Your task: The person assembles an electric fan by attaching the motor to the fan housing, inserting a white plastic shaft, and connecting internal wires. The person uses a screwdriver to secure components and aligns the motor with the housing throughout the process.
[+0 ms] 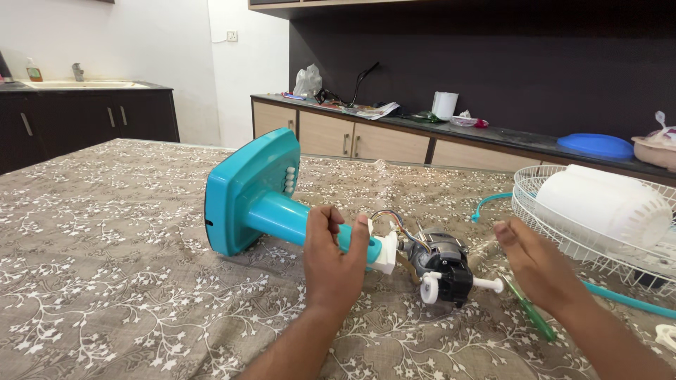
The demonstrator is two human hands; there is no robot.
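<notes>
A dismantled turquoise fan stand [257, 193] lies on its side on a desk [105, 232] covered with a floral cloth, square base at left, bare motor [438, 264] with white knob and loose wires at its right end. The left hand [334, 264] wraps the stand's stem in a closed grip. The right hand [539, 264] hovers open, empty, above a green screwdriver [531, 317], beside a white wire grille [563, 232].

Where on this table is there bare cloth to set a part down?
Left of the turquoise fan base, the patterned tablecloth is bare, also in front of the left hand. It is crowded around the motor, green screwdriver, right hand and wire grille.
</notes>
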